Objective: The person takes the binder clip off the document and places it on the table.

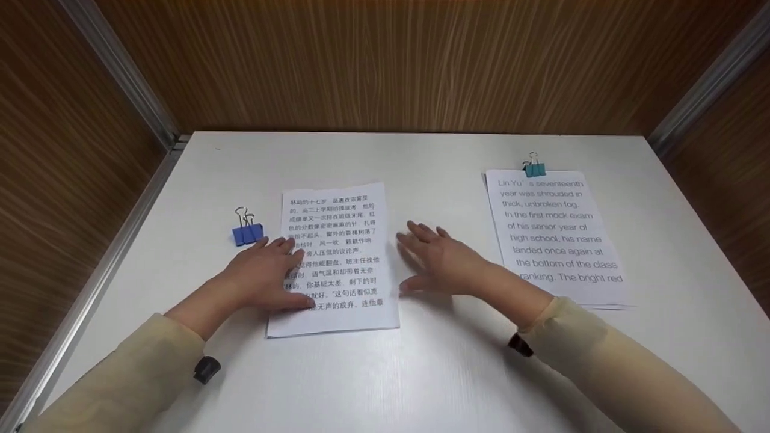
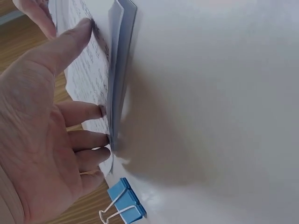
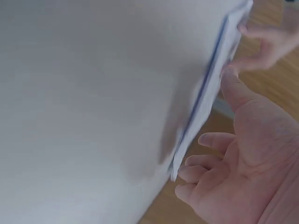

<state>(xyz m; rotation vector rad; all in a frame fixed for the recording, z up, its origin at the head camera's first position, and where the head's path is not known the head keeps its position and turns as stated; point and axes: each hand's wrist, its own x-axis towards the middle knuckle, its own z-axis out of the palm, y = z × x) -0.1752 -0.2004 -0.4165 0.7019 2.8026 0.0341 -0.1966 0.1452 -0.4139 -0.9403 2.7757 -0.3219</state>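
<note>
A stack of printed paper sheets point(image 1: 337, 240) with Chinese text lies on the table. My left hand point(image 1: 264, 273) rests at its left side, thumb on the top sheet and fingertips along the edge, as the left wrist view shows. My right hand point(image 1: 451, 258) is beside the stack's right edge with its fingers spread and holds nothing. Just beyond my left fingertips, a blue binder clip point(image 1: 248, 233) sits on the table with its wire handles up; the left wrist view also shows this clip point(image 2: 126, 200).
To the right lies a second stack of sheets point(image 1: 550, 234) with English text, held at its top by a teal binder clip point(image 1: 535, 168). Wood-grain panels point(image 1: 409, 66) border the white table point(image 1: 361, 385) at the back and sides.
</note>
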